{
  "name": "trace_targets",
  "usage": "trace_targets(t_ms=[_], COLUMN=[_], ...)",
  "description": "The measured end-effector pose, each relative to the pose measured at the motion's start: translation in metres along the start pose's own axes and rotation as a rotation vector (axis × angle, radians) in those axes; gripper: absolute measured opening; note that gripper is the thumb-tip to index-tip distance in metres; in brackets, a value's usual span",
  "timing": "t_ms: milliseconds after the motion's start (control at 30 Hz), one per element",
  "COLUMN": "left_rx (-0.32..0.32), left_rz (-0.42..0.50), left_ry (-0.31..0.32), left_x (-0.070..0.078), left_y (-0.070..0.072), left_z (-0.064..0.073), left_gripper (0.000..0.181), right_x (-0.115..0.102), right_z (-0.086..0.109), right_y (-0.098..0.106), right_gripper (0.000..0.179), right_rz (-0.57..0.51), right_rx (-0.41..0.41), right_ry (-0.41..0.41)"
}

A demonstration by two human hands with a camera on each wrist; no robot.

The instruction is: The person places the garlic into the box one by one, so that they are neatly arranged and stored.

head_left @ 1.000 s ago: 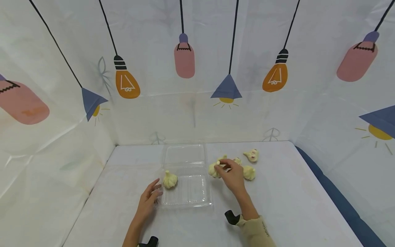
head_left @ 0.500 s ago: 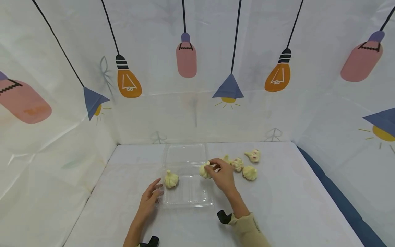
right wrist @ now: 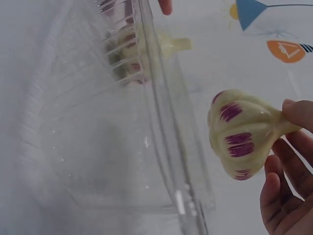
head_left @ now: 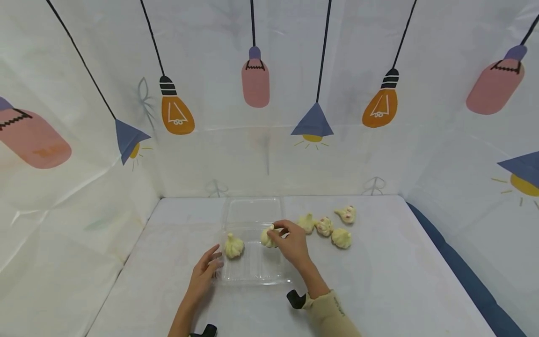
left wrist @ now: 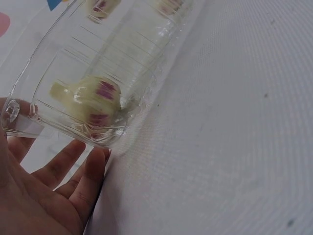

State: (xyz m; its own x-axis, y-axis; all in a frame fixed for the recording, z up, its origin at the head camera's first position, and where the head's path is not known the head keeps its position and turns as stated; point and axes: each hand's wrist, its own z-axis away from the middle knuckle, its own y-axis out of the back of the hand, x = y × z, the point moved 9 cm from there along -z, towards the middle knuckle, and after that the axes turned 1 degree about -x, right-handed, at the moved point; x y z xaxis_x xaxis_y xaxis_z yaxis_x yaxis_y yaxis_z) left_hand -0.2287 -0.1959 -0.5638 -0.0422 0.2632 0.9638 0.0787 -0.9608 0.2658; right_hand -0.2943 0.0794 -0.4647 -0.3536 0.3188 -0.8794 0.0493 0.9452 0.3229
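Note:
A pale garlic bulb (head_left: 267, 238) with purple patches, painted-looking in the right wrist view, hangs from my right hand (head_left: 292, 244). Thumb and fingers pinch its stem, and the bulb is over the right part of a clear plastic container (head_left: 254, 276). Inside that container, on the left, sits another garlic bulb (head_left: 233, 246). My left hand (head_left: 204, 272) rests at the container's left side; in the left wrist view its loosely bent fingers (left wrist: 89, 178) touch the clear wall. The container's lid (head_left: 252, 210) lies folded back, away from me.
Several more garlic bulbs lie right of the container, among them a plain one (head_left: 341, 238) and a purple-marked one (head_left: 324, 226). The white table (head_left: 400, 281) meets a pale curtain (head_left: 269, 154) printed with lamps at the back and sides.
My right hand has carried the garlic bulb leftward from beside the other bulbs to above the container. The left hand has stayed at the container's left side.

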Motion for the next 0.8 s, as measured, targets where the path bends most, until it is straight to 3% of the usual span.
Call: trace_targets(t_ms=[367,800], left_rx=[0.01,0.008], left_rz=[-0.001,0.008], left_ry=[-0.025,0.008], left_x=[-0.001,0.003], left_y=[0.0,0.002], left_z=[0.0,0.0], left_gripper=[0.043,0.043], right_x=[0.007,0.003], right_z=[0.005,0.001], right_y=[-0.023,-0.039], right_gripper=[0.018,0.017], right_rz=[-0.013,0.028], right_rx=[-0.04,-0.062], right_ry=[-0.02,0.043])
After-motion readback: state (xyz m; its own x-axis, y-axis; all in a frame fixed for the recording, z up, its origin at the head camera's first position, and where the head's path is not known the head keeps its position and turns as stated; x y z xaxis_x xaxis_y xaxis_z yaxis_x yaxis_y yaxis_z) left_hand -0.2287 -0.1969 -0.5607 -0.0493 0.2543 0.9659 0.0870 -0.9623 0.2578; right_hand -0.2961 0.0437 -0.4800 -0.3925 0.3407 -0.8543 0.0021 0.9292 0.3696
